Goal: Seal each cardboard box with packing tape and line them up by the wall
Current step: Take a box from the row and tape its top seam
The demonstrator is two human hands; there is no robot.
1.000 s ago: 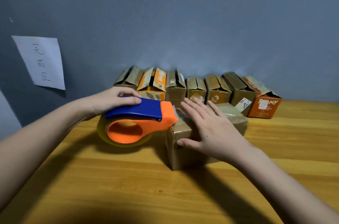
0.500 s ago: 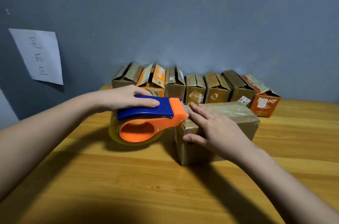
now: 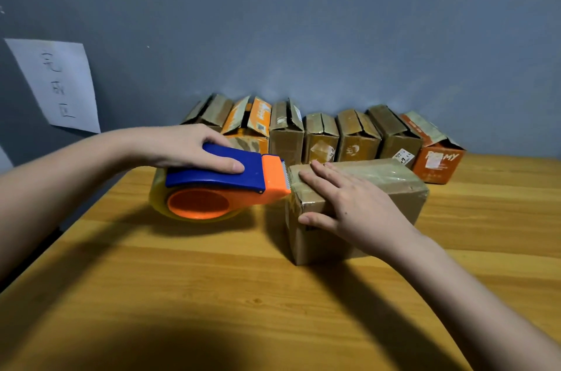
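The left hand, fingers clamped on the tape dispenser, is pulling back off the cardboard box (right hand lying flat, fingers apart, now farther right)

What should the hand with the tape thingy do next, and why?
Probably tilt the tape dispenser down so its toothed blade cuts the tape at the box end. The left hand has it right at that edge, tape already covers the top, and the right hand presses the box steady.
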